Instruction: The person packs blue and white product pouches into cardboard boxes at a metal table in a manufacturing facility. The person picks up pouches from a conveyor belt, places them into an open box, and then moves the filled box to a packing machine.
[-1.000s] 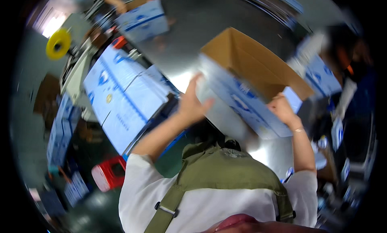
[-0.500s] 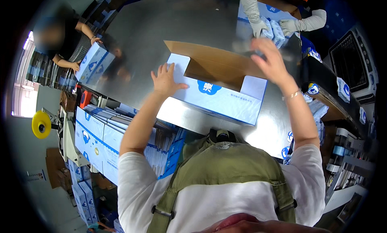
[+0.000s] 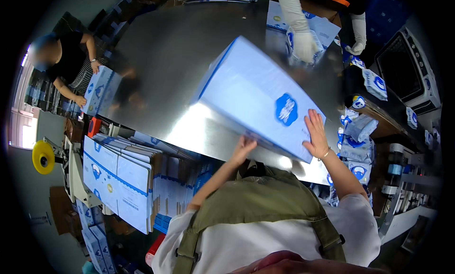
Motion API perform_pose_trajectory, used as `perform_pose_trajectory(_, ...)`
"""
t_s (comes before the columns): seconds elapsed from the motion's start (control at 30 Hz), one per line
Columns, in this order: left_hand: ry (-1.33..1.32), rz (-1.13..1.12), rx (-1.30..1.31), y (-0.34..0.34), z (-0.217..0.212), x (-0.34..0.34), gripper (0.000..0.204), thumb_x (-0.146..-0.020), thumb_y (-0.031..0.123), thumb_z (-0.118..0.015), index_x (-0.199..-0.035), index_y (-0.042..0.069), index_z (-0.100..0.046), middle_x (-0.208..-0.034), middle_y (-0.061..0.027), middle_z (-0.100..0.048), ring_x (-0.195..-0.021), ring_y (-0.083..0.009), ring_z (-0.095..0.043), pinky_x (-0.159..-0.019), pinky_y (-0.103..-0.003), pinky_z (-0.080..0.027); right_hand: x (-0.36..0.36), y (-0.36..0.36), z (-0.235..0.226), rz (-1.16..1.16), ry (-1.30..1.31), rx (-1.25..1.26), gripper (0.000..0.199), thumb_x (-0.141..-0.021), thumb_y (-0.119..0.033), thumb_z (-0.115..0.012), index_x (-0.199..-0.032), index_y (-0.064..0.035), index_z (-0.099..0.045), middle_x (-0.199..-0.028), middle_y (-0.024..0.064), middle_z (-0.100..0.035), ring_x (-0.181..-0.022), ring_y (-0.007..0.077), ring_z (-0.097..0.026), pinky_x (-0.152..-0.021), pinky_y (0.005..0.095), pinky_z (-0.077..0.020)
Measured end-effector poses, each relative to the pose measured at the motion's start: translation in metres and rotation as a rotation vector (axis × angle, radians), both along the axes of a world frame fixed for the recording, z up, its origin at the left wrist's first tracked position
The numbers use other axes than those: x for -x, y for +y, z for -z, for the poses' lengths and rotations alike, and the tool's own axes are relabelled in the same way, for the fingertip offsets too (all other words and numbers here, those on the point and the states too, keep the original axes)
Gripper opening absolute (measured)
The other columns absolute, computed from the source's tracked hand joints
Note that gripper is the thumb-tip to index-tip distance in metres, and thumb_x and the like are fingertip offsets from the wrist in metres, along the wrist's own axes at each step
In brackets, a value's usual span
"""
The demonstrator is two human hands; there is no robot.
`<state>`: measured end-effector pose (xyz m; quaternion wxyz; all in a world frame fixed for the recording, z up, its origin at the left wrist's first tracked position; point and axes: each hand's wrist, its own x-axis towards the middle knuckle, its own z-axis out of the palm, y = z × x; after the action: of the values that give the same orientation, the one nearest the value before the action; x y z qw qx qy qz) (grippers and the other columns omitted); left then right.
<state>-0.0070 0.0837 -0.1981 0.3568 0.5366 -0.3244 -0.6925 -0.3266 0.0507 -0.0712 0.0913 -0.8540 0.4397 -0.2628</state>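
A pale blue-and-white carton (image 3: 251, 89) with a blue cloud-shaped emblem sits slanted over the metal table in front of me, its top face closed. My right hand (image 3: 316, 137) grips its right end, with the fingers laid along the face and the thumb lower down. At the near lower edge, my left hand (image 3: 243, 149) holds the carton from below; its fingertips are partly hidden. Whether the carton's underside rests on the table or is lifted, I cannot tell.
The metal table (image 3: 161, 51) spreads beyond the carton. Flattened cartons (image 3: 118, 174) stand at my left. Wrapped packs (image 3: 358, 150) lie at my right. Across the table, a co-worker's gloved hand (image 3: 304, 47) handles packs; another person at far left holds a carton (image 3: 100, 91).
The carton's open flaps have gone from view and it has been turned, its closed face now showing. My left hand came down to the near edge; my right came down onto the right end.
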Motion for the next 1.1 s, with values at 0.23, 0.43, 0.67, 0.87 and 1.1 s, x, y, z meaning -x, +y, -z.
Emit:
perform_pose_trajectory(0.23, -0.671, 0.261, 0.941, -0.037, -0.207, -0.045, 0.026, -0.083, 0.011, -0.060, -0.107, 0.004, -0.053, -0.084, -0.0186, -0.065, -0.078, -0.0327, -0.065, -0.068, -0.039, -0.051, -0.100, -0.003, 0.100, 0.271, -0.924, -0.599, 0.071, -0.090, -0.036, -0.051, -0.142, 0.0019, -0.021, -0.142, 0.0213, -0.032, -0.131, 0.0329, -0.032, -0.108, 0.0376, -0.0245)
perform_pose_trajectory(0.43, -1.164, 0.750, 0.841, -0.021, -0.178, 0.024, 0.027, -0.083, 0.022, -0.060, -0.103, 0.006, -0.054, -0.079, -0.0181, -0.063, -0.070, -0.0378, -0.061, -0.065, -0.045, -0.050, -0.161, 0.004, -0.014, 0.436, -1.369, -0.585, 0.073, -0.078, -0.015, -0.067, -0.137, 0.0008, -0.027, -0.131, 0.0183, -0.041, -0.121, 0.0259, -0.042, -0.102, 0.0345, -0.0335)
perform_pose_trajectory(0.67, -1.839, 0.027, 1.171, -0.019, -0.200, -0.058, 0.034, -0.083, 0.016, -0.051, -0.116, 0.011, -0.053, -0.091, -0.0125, -0.065, -0.099, -0.0302, -0.059, -0.091, -0.069, -0.021, -0.113, 0.003, 0.014, 0.431, -1.605, -1.075, 0.054, -0.073, 0.005, -0.054, -0.124, -0.0022, -0.041, -0.113, 0.0110, -0.056, -0.101, 0.0250, -0.057, -0.086, 0.0387, -0.0473)
perform_pose_trajectory(0.87, -1.373, 0.055, 0.291, -0.065, -0.128, -0.152, 0.029, -0.084, 0.017, -0.049, -0.110, 0.004, -0.050, -0.092, -0.0227, -0.063, -0.090, -0.0394, -0.060, -0.075, -0.043, -0.048, -0.112, -0.007, 0.092, -0.047, -1.672, -1.566, 0.036, -0.079, -0.003, -0.056, -0.115, -0.0040, -0.054, -0.110, 0.0101, -0.060, -0.099, 0.0222, -0.058, -0.090, 0.0383, -0.0445)
perform_pose_trajectory(1.1, -1.478, 0.149, 0.156, -0.079, -0.153, -0.136, 0.048, -0.077, 0.032, -0.063, -0.114, 0.008, -0.043, -0.106, -0.0193, -0.057, -0.094, -0.0356, -0.061, -0.088, -0.050, -0.040, -0.110, -0.025, 0.061, 0.741, -0.198, -0.526, 0.103, -0.053, -0.028, -0.087, -0.138, -0.0092, -0.032, -0.140, 0.0205, -0.035, -0.133, 0.0341, -0.029, -0.108, 0.0439, -0.0277)
